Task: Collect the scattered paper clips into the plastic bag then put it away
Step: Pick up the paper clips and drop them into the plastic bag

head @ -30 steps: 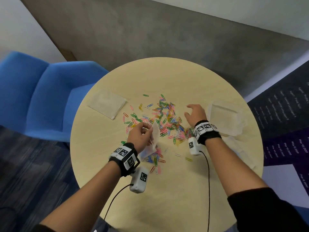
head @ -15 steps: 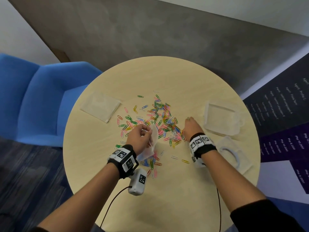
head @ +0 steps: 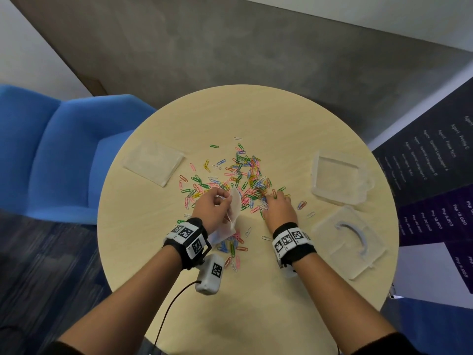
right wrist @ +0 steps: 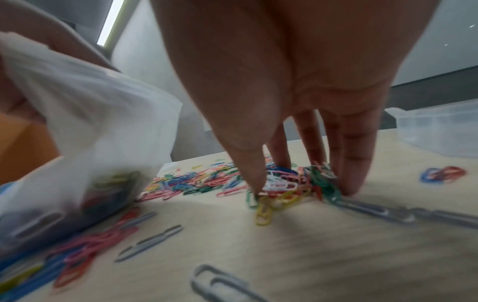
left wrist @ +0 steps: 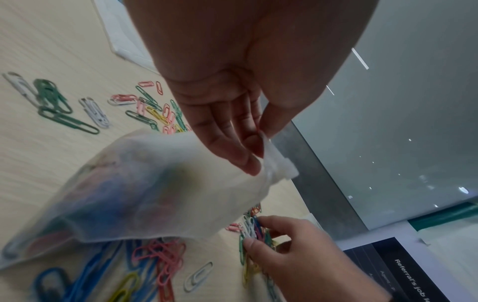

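Coloured paper clips (head: 238, 175) lie scattered over the middle of the round table (head: 256, 303). My left hand (head: 217, 208) pinches the top edge of a small clear plastic bag (head: 234, 208) (left wrist: 145, 188) between thumb and fingers, holding it up off the table; several clips sit in its bottom (right wrist: 103, 194). Just right of the bag, my right hand (head: 277, 204) is down on the table. Its thumb and fingers curl round a bunch of clips (right wrist: 289, 188) (left wrist: 254, 230) at the pile's near right edge.
A flat clear plastic bag (head: 153, 163) lies at the table's left. A clear plastic box (head: 340, 178) stands at the right, its lid with a handle (head: 350, 239) nearer me. A blue armchair (head: 51, 155) stands left of the table. More clips (head: 233, 247) lie under the held bag.
My right hand came back from the far right of the pile toward me and dropped onto the clips, closing its fingers round a bunch. The left hand kept holding the bag.
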